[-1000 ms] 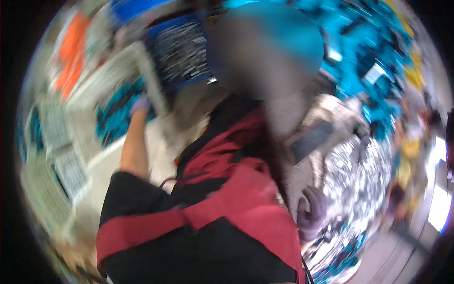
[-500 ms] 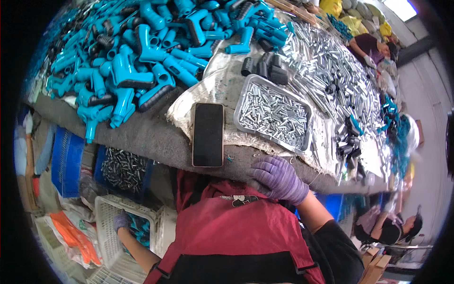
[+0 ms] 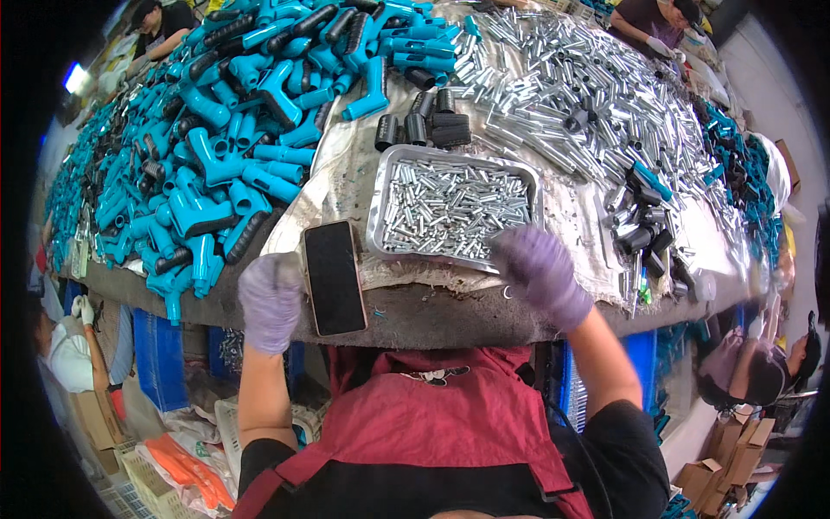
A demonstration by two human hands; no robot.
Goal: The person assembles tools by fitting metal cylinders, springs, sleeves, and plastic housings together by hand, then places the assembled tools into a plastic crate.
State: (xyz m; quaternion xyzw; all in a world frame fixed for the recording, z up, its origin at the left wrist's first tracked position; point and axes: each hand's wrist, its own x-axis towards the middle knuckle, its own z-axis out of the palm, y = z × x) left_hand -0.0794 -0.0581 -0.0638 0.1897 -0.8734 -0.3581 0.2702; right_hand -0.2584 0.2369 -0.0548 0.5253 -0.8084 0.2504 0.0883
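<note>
My left hand (image 3: 271,298), in a purple knit glove, is raised at the front of the table beside the left edge of a black-screened phone (image 3: 333,281). Its fingers are curled in, and what they hold, if anything, is hidden. My right hand (image 3: 543,275), gloved the same way, is over the near right corner of a metal tray (image 3: 377,208) full of small silver pins (image 3: 445,208). Motion smears its fingers. Beyond the tray lie several black sleeves (image 3: 415,128).
Teal pistol-shaped housings (image 3: 203,156) with black grips are heaped at left. Silver tubes (image 3: 596,104) cover the back right, with black parts (image 3: 640,233) at their near edge. Blue bins (image 3: 158,355) stand below the table. Co-workers (image 3: 164,35) sit around it.
My left hand has come up from the white crate of teal parts to beside the phone. My right hand has moved from the table edge up to the tray. The view has shifted.
</note>
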